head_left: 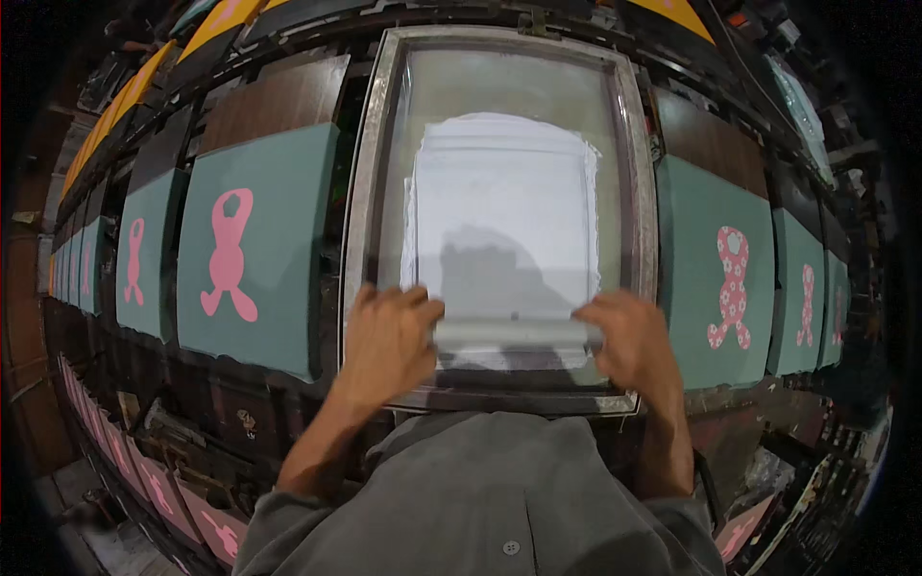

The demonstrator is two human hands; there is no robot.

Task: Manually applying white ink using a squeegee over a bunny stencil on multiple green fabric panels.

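Note:
A metal-framed printing screen (636, 173) lies in front of me, with a broad patch of white ink (504, 187) on its mesh. My left hand (389, 341) is closed on the left end of a pale squeegee bar (509, 328) lying across the lower part of the screen. My right hand (629, 341) grips the bar's right end, fingers curled. A shadow falls over the middle of the white patch, and the bar's lower edge is hard to make out.
Green fabric panels (274, 254) with pink animal-shaped prints line the left; others (691, 211) with flowered prints line the right, on dark boards (711, 139). Yellow panels (206, 24) stand along the far row. Pink panels (206, 528) run along the lower left.

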